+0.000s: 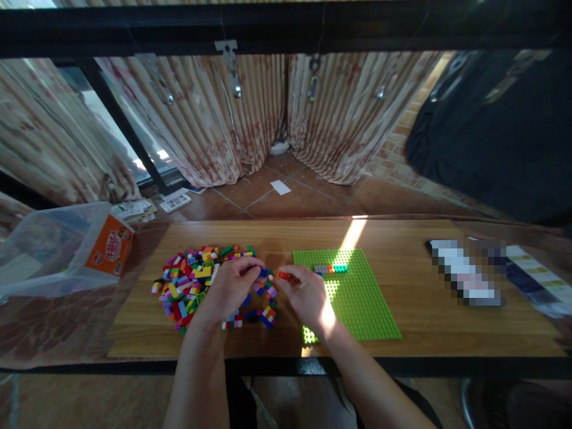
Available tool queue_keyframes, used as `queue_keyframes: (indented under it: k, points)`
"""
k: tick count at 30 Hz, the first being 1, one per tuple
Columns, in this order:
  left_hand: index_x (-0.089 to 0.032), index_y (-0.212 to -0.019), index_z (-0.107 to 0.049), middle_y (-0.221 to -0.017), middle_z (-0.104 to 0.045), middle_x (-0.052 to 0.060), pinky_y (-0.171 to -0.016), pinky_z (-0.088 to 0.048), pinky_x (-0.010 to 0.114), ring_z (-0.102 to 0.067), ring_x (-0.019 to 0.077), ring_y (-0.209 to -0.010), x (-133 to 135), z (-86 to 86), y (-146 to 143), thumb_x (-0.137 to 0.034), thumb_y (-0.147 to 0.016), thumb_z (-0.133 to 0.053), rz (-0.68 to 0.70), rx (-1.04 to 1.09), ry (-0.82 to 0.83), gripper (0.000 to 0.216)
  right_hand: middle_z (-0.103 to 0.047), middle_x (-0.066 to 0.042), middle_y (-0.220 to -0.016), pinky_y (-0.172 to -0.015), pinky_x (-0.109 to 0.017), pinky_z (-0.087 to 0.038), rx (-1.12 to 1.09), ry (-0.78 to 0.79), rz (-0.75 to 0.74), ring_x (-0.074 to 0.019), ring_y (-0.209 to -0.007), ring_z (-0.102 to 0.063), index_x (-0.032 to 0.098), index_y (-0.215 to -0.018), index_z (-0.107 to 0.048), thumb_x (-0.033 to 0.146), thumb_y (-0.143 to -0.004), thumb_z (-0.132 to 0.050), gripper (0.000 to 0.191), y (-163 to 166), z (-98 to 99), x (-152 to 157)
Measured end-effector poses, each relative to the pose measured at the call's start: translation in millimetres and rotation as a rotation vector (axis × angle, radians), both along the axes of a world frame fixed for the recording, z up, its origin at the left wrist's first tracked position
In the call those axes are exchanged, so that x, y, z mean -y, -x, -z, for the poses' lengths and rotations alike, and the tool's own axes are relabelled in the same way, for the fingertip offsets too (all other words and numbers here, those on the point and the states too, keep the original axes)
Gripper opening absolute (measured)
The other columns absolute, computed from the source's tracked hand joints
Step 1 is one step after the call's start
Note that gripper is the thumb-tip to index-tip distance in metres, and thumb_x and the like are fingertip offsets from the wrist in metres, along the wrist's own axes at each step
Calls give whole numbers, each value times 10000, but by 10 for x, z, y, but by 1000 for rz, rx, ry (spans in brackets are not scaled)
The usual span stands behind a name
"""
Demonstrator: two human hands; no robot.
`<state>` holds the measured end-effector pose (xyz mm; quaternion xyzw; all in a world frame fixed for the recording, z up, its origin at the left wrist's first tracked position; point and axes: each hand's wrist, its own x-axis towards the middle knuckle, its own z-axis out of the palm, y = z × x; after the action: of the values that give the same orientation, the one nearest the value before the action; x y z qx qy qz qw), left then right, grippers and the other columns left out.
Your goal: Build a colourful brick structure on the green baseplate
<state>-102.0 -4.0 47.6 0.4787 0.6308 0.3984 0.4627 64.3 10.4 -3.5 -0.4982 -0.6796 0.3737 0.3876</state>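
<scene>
My left hand (235, 286) pinches a blue toy brick (264, 272) above the right part of a mixed heap of coloured bricks (183, 286). Close by on its right, my right hand (308, 295) holds an orange-red brick (283, 275) between thumb and fingers. The two held bricks are apart. Under and beyond my right hand lies a green studded baseplate (366, 310). Near its far edge stands a short row of joined bricks (330, 269), grey, orange and turquoise. My right hand and forearm hide the baseplate's left part.
A clear plastic bin (53, 238) with an orange label stands left of the wooden table (415, 322). On the right lie a pixelated phone-like object (465, 274) and printed sheets (540, 280). A black bar (277, 30) with hanging metal clips crosses the top. Curtains (250, 119) hang behind.
</scene>
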Motion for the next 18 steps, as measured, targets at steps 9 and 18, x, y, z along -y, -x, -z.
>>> queue_keyframes:
  k: [9,18]
  points:
    - [-151,-939,-718,-879,-724,45,-714,-511,287,-668,173,-755,-1,46,52,-232,-758,-572,72,-118,-46,246,-672,-60,-1068,-793,-319,-524,111,-62,-107,-171,-836,-645,219,-1121,-642,135,-792,-622,340,32,-29,47]
    - [-138,-945,-654,-680,-651,1,-537,-429,211,-579,103,-567,-25,62,-257,-308,-754,-648,115,257,56,256,-681,-21,-833,-676,-289,-531,-427,12,-48,-135,-713,-627,228,-963,-691,285,-794,-690,178,-86,-80,61]
